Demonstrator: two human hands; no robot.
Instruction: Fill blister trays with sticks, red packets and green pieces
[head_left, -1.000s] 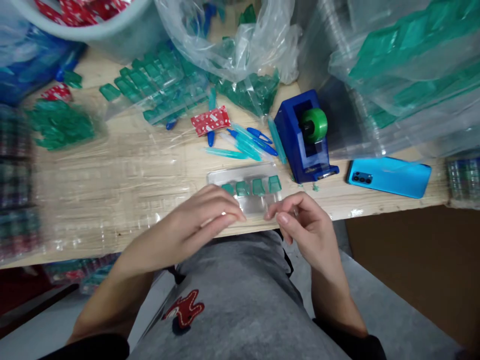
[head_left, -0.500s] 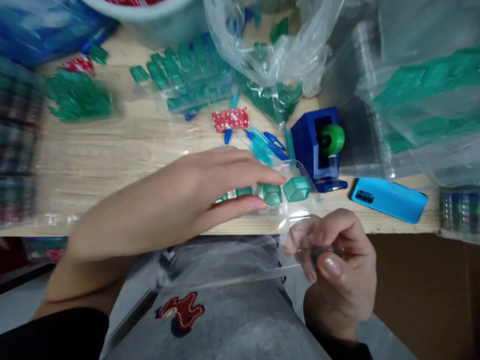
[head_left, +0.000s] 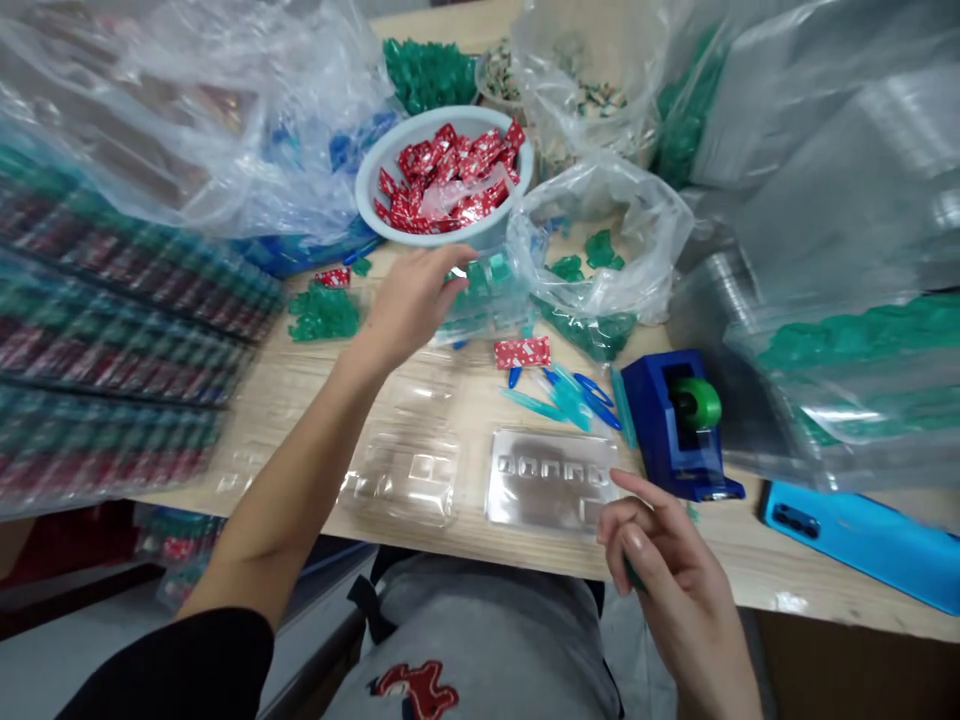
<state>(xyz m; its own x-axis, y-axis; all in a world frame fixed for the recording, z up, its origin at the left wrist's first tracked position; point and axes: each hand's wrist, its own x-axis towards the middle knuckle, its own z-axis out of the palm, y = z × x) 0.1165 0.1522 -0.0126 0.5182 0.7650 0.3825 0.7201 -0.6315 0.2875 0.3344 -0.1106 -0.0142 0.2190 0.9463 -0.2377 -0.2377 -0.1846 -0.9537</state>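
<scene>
My left hand (head_left: 420,300) reaches to the back, thumb and fingers closed on the edge of a clear plastic tray (head_left: 499,310) with green cubes in it. More trays seem to lie under it. My right hand (head_left: 664,570) is at the front, its fingers curled around a small dark green piece, mostly hidden. Close to its fingertips lies a silvery tray (head_left: 536,500) with a row of square recesses. Left of that tray, a clear moulded tray (head_left: 412,480) rests on the wooden table.
A blue tape dispenser (head_left: 667,440) and blue phone (head_left: 862,540) are on the right. Behind are a bowl (head_left: 367,205) of red packets and an open plastic bag (head_left: 652,235) with green pieces. Blue and turquoise pieces (head_left: 570,400) lie mid-table. Packed trays (head_left: 112,330) are stacked left.
My left hand has carried the tray of green cubes from the front edge to the back. The right hand has let go of the clear plastic. The view has shifted, showing more of the table.
</scene>
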